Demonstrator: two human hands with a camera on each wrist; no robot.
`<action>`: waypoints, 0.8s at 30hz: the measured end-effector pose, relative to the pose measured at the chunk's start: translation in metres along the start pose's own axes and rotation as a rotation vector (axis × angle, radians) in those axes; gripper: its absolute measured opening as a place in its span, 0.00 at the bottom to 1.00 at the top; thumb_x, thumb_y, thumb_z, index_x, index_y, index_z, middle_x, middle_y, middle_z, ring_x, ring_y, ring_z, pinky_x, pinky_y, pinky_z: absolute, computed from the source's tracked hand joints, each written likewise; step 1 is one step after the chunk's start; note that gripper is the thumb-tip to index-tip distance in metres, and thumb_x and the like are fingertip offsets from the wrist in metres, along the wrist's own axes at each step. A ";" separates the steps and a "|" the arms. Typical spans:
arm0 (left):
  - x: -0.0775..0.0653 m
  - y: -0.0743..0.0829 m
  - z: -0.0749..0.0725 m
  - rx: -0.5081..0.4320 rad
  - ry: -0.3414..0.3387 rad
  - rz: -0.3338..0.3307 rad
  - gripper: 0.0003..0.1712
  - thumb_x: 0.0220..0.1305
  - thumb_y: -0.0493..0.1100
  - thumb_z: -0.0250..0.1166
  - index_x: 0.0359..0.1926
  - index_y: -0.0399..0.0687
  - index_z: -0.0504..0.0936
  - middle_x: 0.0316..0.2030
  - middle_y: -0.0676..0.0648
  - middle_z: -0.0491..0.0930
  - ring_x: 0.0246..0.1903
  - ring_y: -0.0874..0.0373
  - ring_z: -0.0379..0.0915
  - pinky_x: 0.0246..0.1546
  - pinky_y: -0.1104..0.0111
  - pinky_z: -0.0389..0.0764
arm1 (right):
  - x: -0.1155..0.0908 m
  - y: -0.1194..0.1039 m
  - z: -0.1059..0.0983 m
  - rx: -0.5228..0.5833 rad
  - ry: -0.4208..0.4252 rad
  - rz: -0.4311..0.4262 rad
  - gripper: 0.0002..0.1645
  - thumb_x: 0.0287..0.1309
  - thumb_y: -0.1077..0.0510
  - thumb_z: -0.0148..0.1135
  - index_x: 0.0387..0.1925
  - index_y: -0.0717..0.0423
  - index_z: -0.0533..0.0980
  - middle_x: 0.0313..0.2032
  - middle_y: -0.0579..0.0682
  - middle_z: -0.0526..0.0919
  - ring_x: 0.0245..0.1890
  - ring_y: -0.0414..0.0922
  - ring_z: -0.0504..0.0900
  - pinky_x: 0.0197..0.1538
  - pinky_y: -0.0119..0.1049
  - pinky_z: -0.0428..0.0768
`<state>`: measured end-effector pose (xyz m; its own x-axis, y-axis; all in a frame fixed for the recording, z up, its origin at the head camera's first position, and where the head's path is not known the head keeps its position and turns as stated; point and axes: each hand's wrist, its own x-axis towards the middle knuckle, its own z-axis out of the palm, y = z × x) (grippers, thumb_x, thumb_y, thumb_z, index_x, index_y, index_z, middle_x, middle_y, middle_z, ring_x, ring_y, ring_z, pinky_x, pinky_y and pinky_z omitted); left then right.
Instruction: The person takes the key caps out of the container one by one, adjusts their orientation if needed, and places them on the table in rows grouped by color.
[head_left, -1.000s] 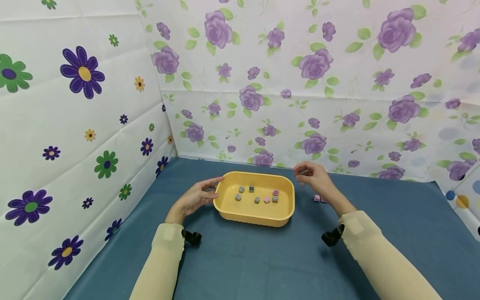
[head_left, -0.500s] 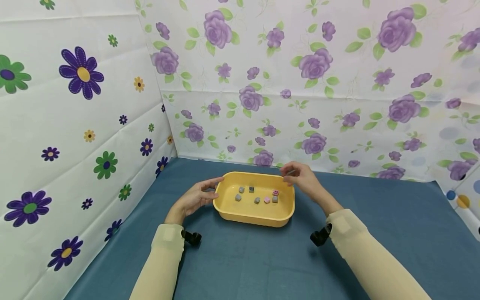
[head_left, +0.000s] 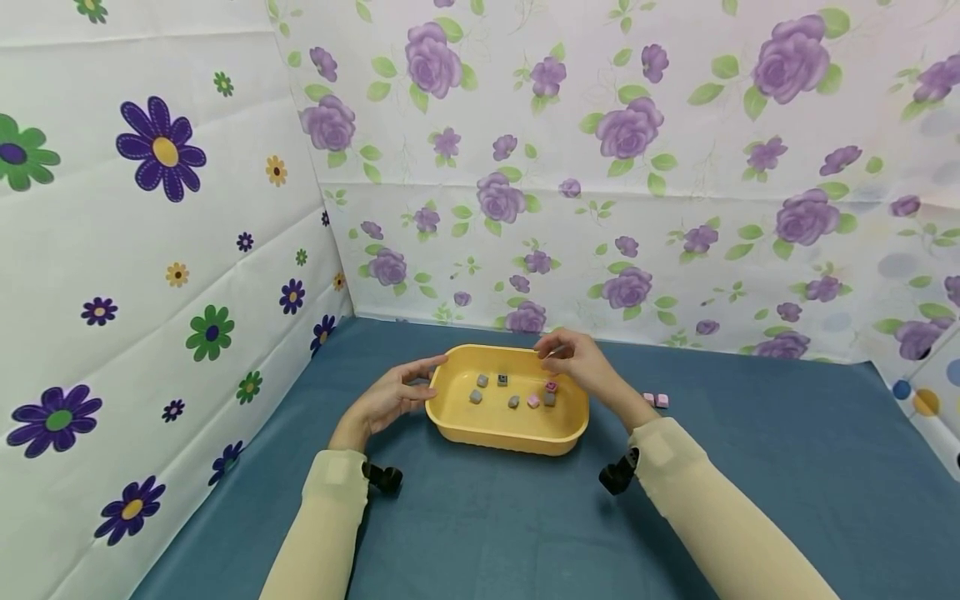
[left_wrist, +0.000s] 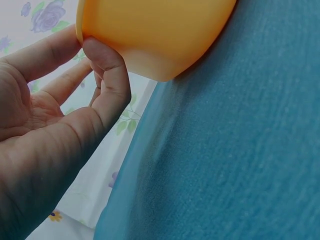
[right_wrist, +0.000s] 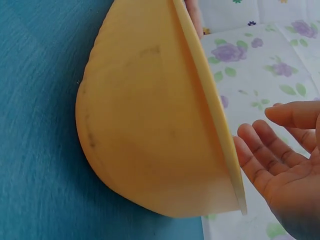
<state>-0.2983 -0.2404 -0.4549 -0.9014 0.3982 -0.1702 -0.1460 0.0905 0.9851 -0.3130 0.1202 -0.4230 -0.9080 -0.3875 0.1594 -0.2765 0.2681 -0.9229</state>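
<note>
A shallow yellow plastic tub (head_left: 495, 439) sits on the blue cloth. Inside lie several small block-like pieces: grey ones such as a grey piece (head_left: 476, 397), a pink piece (head_left: 533, 402), and a grey piece with a dark, hollow-looking face (head_left: 502, 380). My left hand (head_left: 390, 396) pinches the tub's left rim between thumb and forefinger, plain in the left wrist view on the tub wall (left_wrist: 155, 30). My right hand (head_left: 581, 367) hovers over the tub's far right corner, fingers loosely bent. No piece shows between the fingers of the right hand (right_wrist: 285, 170) in its wrist view.
Two pink pieces (head_left: 662, 401) lie on the blue cloth (head_left: 510, 533) right of the tub, partly behind my right forearm. A flowered sheet (head_left: 570, 167) hangs along the back, and another flowered sheet (head_left: 150, 333) along the left side.
My right hand has moved left, from beside the tub to over its right end. The pink pieces on the cloth show again beyond the forearm. My left hand keeps its place on the rim.
</note>
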 end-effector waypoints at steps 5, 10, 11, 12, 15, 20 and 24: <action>0.000 0.000 0.000 0.005 0.002 0.000 0.38 0.73 0.33 0.64 0.80 0.50 0.65 0.64 0.35 0.66 0.58 0.45 0.73 0.52 0.63 0.83 | 0.003 0.002 0.007 -0.019 -0.017 0.030 0.13 0.70 0.69 0.62 0.54 0.65 0.80 0.52 0.67 0.80 0.50 0.57 0.83 0.55 0.63 0.81; 0.000 0.000 0.000 0.008 0.004 0.001 0.38 0.73 0.34 0.64 0.80 0.50 0.64 0.64 0.35 0.66 0.57 0.46 0.74 0.53 0.62 0.83 | 0.005 0.003 0.013 -0.056 -0.060 0.028 0.12 0.70 0.69 0.60 0.53 0.63 0.80 0.53 0.67 0.80 0.48 0.55 0.83 0.53 0.61 0.82; 0.000 0.000 0.000 0.009 0.004 0.001 0.38 0.73 0.34 0.64 0.80 0.50 0.64 0.64 0.35 0.66 0.57 0.46 0.74 0.53 0.62 0.83 | 0.005 0.003 0.014 -0.067 -0.067 0.031 0.12 0.70 0.68 0.60 0.53 0.63 0.80 0.53 0.67 0.80 0.48 0.54 0.83 0.52 0.61 0.82; 0.000 0.000 0.000 0.009 0.003 0.002 0.38 0.73 0.34 0.64 0.80 0.50 0.64 0.64 0.35 0.66 0.57 0.47 0.75 0.53 0.62 0.83 | 0.004 0.002 0.015 -0.072 -0.074 0.037 0.13 0.71 0.68 0.60 0.54 0.64 0.80 0.53 0.67 0.80 0.48 0.55 0.83 0.52 0.61 0.82; 0.000 -0.001 0.000 0.010 0.002 0.006 0.38 0.73 0.34 0.64 0.80 0.50 0.64 0.63 0.35 0.66 0.55 0.48 0.75 0.53 0.62 0.83 | 0.004 0.002 0.017 -0.092 -0.094 0.058 0.14 0.71 0.68 0.60 0.55 0.66 0.79 0.53 0.67 0.80 0.48 0.56 0.83 0.50 0.60 0.82; 0.000 -0.001 0.000 0.013 0.000 0.007 0.38 0.73 0.33 0.64 0.80 0.51 0.65 0.63 0.36 0.66 0.55 0.48 0.75 0.52 0.62 0.83 | 0.005 0.005 0.020 -0.146 -0.118 0.078 0.16 0.69 0.67 0.60 0.56 0.67 0.79 0.53 0.65 0.81 0.48 0.55 0.83 0.53 0.53 0.81; 0.002 -0.003 -0.002 0.006 0.000 0.003 0.39 0.72 0.33 0.65 0.80 0.51 0.64 0.62 0.37 0.66 0.55 0.48 0.74 0.52 0.63 0.83 | 0.006 0.008 0.022 -0.176 -0.120 0.102 0.17 0.67 0.68 0.61 0.56 0.66 0.80 0.53 0.65 0.81 0.48 0.53 0.82 0.57 0.52 0.79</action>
<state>-0.3000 -0.2417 -0.4578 -0.9017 0.3987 -0.1672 -0.1407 0.0949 0.9855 -0.3139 0.1007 -0.4370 -0.8930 -0.4498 0.0164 -0.2458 0.4569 -0.8549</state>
